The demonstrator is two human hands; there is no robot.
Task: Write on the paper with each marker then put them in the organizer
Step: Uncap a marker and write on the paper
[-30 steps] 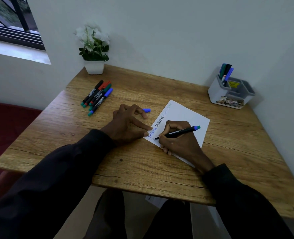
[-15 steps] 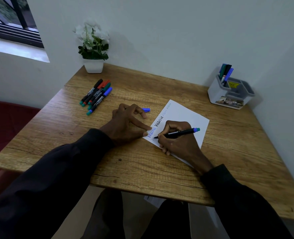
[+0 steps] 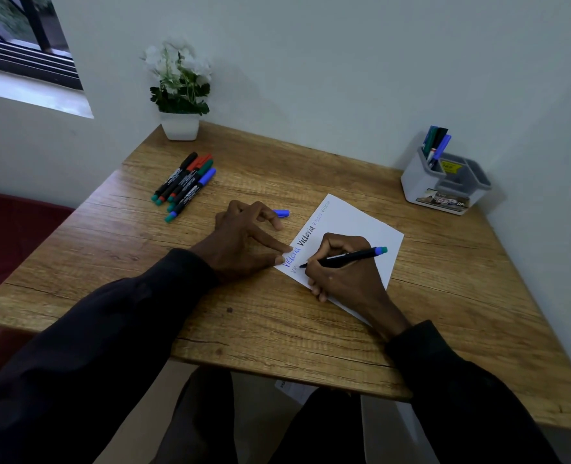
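The light, stiff-looking marker is gripped near its tip by the right hand. The paper is pinned by the outstretched left hand.

Written-on white paper, uncapped black marker tip-down on it, capped markers bunched left, grey organizer right.

Dim, sharp view; wide-angle bowing at edges

Paper lies on the bench, a marker cap just left of it; loose markers lie farther left, before a potted plant; the organizer stands far right, more markers in it.
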